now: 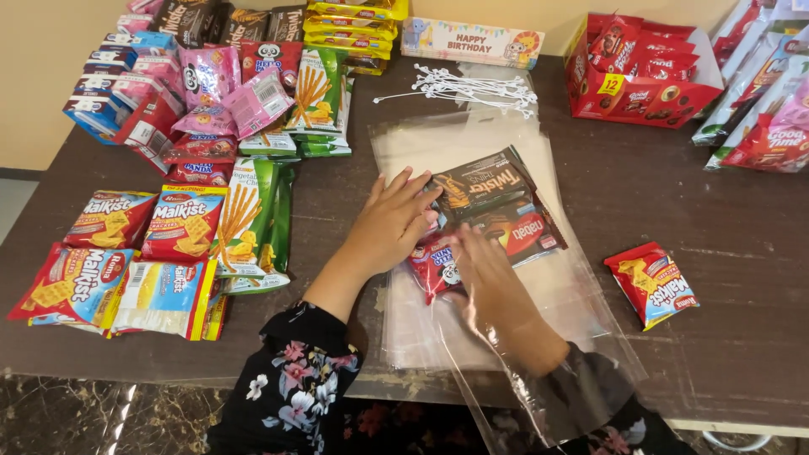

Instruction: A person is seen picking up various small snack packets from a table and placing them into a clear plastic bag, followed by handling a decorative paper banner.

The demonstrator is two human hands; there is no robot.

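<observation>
Snack packs (493, 211): a dark one, a brown one and a red one, bunched at desk (674, 194) centre inside a clear bag (581, 295).
Left hand (392, 221): fingers spread flat, touching the packs' 9 o'clock edge.
Right hand (484, 278): inside the bag, gripping the red pack.
Loose red pack (651, 282): at 3 o'clock, well apart.

My right hand (489, 278) is inside a clear plastic bag (539, 371), thin, glossy and crinkled, catching the light. My left hand (392, 221) presses on shiny foil snack packets (484, 202), smooth and reflective. Under them lies a stack of the same clear film (438, 143). The table (674, 211) is dark wood-look laminate, matt with a faint grain. The red box (645, 80) is glossy printed cardboard. My sleeves (295, 379) are soft matt cloth with a flower print.
</observation>
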